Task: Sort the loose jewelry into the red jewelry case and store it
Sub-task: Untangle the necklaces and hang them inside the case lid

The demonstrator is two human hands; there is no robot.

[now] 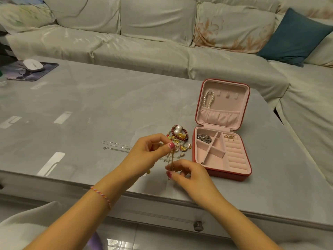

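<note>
On the table [90, 105], the open case [221, 130] sits at centre-right; the jewelry pile [178, 138] lies just beside it at nine o'clock. Chains [115, 146] stretch further toward nine. The mouse [33, 65] on its pad [45, 69] rests far at ten; the sofa [144, 42] stands behind at twelve.

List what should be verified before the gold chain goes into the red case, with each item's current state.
1. Red jewelry case open, lid back: ok.
2. Gold chain held at both ends, left hand above, right hand below: ok.
3. Chain free of the loose jewelry pile: cannot tell, it hangs right in front of it.
4. Free compartment in the tray: ok, the middle sections show bare lining.
5. Lid hooks free: ok, only the pearl strand hangs there.
6. Silver chains on the table still unsorted: not ok.
</note>
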